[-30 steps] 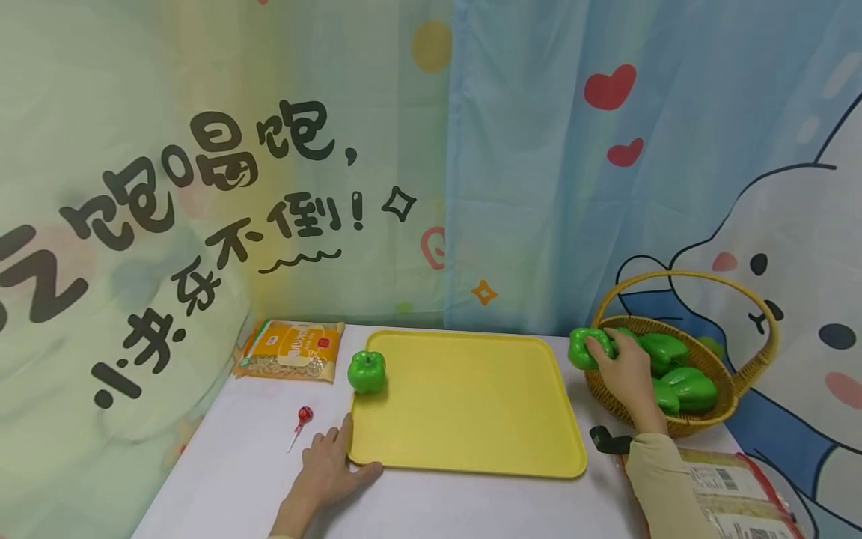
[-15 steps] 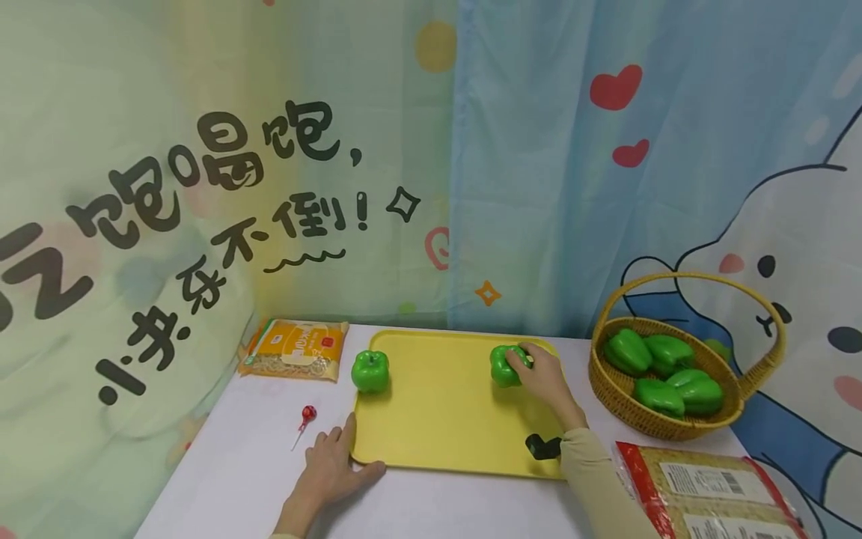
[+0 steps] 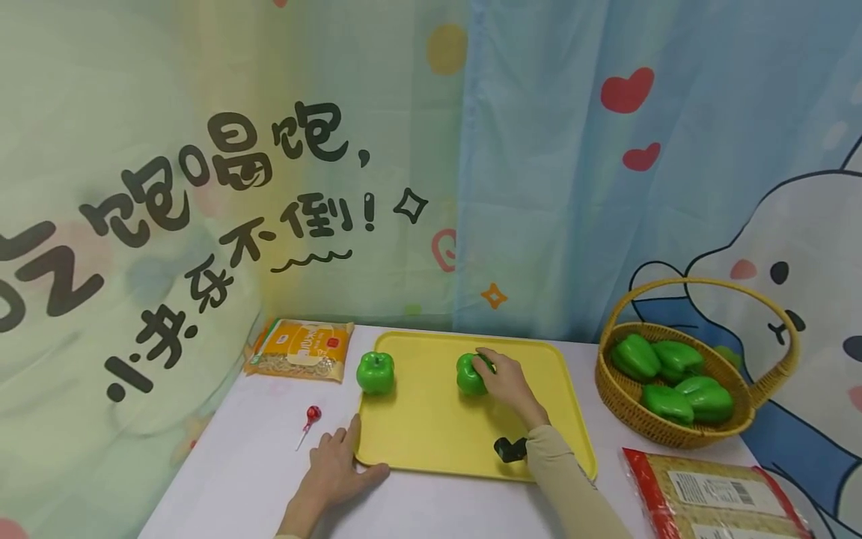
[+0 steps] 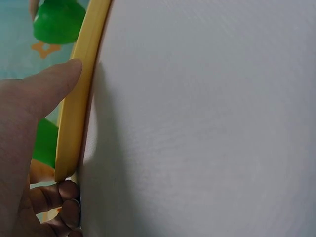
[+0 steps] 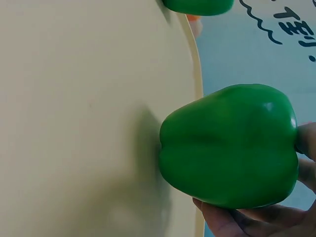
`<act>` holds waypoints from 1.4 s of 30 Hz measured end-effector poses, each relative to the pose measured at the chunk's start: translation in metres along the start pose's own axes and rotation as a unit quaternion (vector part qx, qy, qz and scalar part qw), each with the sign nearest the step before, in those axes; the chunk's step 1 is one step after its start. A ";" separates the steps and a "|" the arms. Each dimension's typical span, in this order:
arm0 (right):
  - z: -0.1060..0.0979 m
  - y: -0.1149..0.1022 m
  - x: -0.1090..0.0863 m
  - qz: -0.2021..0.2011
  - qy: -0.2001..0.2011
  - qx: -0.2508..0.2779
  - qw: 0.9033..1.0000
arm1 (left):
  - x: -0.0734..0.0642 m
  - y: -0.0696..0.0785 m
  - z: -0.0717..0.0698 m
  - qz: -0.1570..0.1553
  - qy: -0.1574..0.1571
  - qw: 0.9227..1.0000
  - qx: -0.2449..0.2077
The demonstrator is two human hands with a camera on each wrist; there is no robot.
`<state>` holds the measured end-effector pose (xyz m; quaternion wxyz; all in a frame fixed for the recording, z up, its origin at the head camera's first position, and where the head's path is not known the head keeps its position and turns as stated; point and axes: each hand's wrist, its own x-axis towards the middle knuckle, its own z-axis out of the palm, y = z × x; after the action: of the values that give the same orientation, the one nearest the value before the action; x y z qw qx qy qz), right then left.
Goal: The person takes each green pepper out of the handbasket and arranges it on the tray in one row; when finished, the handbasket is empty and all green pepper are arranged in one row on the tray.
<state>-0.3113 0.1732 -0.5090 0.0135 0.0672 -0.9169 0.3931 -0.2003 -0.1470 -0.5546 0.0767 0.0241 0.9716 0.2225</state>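
In the head view my right hand (image 3: 506, 383) grips a green bell pepper (image 3: 470, 376) from its right side, over the middle of the yellow tray (image 3: 431, 442). The right wrist view shows this pepper (image 5: 229, 148) large, its lower end close to the tray and its shadow beside it, fingers around the stem end. Another green bell pepper (image 3: 376, 373) stands upright at the tray's left edge. My left hand (image 3: 334, 468) rests spread at the tray's front left corner. Its thumb (image 4: 59, 86) touches the front rim, and its index finger lies along the left side.
At the right stands a wicker basket (image 3: 616, 400) with a tall handle, holding several green bell peppers (image 3: 703, 399). In front of it lies a clear, red-edged package (image 3: 720, 494). A lollipop (image 3: 313, 415) and an orange food bag (image 3: 303, 348) lie left of the tray.
My right hand has carried the pepper from the basket leftward over the tray, to its middle. The left hand keeps its place at the corner.
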 end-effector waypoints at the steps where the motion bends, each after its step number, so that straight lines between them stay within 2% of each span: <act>1: 0.002 -0.001 0.000 -0.004 -0.002 -0.005 1.000 | 0.000 0.000 0.000 0.001 0.001 1.000 0.001; 7: 0.010 -0.006 0.002 -0.013 -0.015 -0.011 1.000 | -0.001 0.001 -0.001 0.003 0.003 1.000 0.001; 19: 0.021 -0.020 -0.004 -0.011 -0.084 0.008 0.996 | -0.001 -0.001 0.000 -0.006 -0.008 1.000 0.006; 30: 0.035 -0.034 0.004 -0.021 -0.097 0.002 0.995 | 0.001 -0.002 0.001 -0.003 -0.001 1.000 0.008; 37: 0.047 -0.041 0.011 -0.026 -0.094 -0.010 0.995 | 0.003 -0.001 0.002 0.015 0.008 1.000 -0.003; 42: 0.057 -0.049 0.013 -0.035 -0.107 -0.010 0.994 | 0.002 -0.002 0.002 0.004 0.002 1.000 -0.004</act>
<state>-0.3162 0.0973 -0.5125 -0.0705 0.1409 -0.9141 0.3737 -0.2017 -0.1479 -0.5579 0.0736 0.0271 0.9709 0.2263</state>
